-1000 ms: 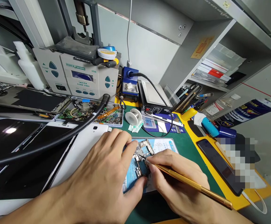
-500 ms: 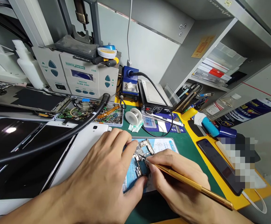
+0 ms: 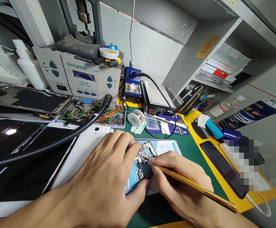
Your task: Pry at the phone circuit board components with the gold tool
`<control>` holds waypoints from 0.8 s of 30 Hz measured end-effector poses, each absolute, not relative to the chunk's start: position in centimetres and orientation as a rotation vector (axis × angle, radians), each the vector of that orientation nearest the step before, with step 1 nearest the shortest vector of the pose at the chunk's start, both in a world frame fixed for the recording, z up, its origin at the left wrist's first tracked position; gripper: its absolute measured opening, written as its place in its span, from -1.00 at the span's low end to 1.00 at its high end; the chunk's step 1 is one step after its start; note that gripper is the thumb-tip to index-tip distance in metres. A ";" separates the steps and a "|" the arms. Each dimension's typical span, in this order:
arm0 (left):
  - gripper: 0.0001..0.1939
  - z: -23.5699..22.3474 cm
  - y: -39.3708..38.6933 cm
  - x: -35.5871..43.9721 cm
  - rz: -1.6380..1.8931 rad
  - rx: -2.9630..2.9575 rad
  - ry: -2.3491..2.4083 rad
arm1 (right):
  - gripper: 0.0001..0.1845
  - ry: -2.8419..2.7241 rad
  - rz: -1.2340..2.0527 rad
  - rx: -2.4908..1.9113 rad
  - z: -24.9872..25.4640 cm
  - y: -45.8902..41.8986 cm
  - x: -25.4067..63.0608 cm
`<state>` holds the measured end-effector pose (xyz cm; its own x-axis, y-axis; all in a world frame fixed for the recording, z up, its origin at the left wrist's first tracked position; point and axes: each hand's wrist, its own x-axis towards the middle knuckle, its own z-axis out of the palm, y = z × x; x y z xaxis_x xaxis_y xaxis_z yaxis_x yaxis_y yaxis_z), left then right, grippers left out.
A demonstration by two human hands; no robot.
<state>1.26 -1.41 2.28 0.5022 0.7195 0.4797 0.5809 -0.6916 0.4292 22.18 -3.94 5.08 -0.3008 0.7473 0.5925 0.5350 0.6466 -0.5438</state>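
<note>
A phone circuit board (image 3: 143, 152) lies on a blue-and-white printed pad (image 3: 163, 146) in front of me. My left hand (image 3: 104, 172) rests over the pad's left part, index finger and thumb steadying the board from its far left and near sides. Between the thumb and fingers of my right hand (image 3: 183, 180) is a slim gold-handled blade tool (image 3: 195, 186), held like a pen. Its thin dark tip points at the middle of the board; whether it touches cannot be made out. My left hand hides part of the board's left edge.
A solder spool (image 3: 136, 118) stands behind the pad. The thick black hose (image 3: 64, 136) of a hot-air station (image 3: 81, 76) crosses over phone screens at left. A heating plate (image 3: 159, 98) is at the back. A phone (image 3: 223, 169) lies at right, near bottles and a spray can (image 3: 249, 115).
</note>
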 end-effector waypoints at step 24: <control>-0.66 2.6 -1.8 1.4 0.931 2.517 1.160 | -0.83 -1.998 0.356 -0.998 4.9 -3.9 22.3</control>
